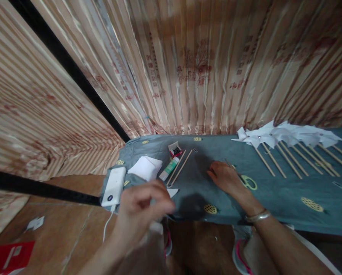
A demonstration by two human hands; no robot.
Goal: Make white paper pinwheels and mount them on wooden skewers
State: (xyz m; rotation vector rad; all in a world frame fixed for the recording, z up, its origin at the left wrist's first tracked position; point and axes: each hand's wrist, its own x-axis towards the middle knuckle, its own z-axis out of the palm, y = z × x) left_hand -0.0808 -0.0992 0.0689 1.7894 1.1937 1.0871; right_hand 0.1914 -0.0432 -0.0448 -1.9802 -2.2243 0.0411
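My left hand (146,208), slightly blurred, is raised over the table's front edge with its fingers curled and the thumb close to the index finger. Anything pinched in it is too smeared to make out. Just beyond its fingertips shows a white piece of paper (173,192); I cannot tell whether they touch. My right hand (225,177) rests low on the cloth, fingers bent together and their tips hidden. Partly under that hand lies a pair of scissors (250,183) with light-green handles. Between the hands are two wooden sticks (182,166) and a green-and-white glue tube (170,169).
A small red box (175,149) of dark pieces stands open behind the tube. White paper squares (145,168) and a white power bank (113,186) with a cable lie left. Several paper pinwheels (288,135) on sticks line the right. A pleated curtain (196,76) hangs behind.
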